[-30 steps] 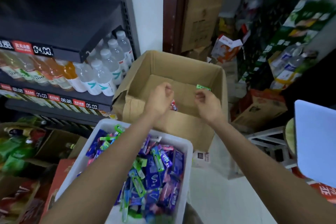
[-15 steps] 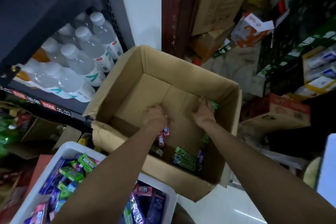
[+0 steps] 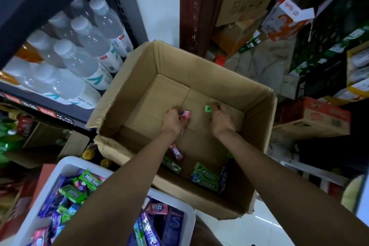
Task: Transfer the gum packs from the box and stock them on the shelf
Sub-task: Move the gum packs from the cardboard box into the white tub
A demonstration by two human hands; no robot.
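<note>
Both my hands are down inside an open cardboard box (image 3: 139, 69). My left hand (image 3: 174, 120) grips a pink gum pack (image 3: 185, 114) near the box floor. My right hand (image 3: 221, 118) pinches a small green gum pack (image 3: 208, 108). More gum packs lie along the near inner wall: a red one (image 3: 176, 150) and green ones (image 3: 205, 175). A white bin (image 3: 60, 169) at the lower left is full of several mixed gum packs (image 3: 89, 178). My forearms hide part of the bin and of the box floor.
A dark shelf (image 3: 50, 105) with price tags holds water bottles (image 3: 93, 44) at the left. Cardboard cartons (image 3: 311, 117) and stacked goods crowd the right side. A brown door frame (image 3: 193, 6) stands behind the box. White floor tile (image 3: 229, 229) shows below the box.
The view has tilted down over the box. Both hands went from the box rim down to its floor, still holding their packs; the right hand drew back from the far wall.
</note>
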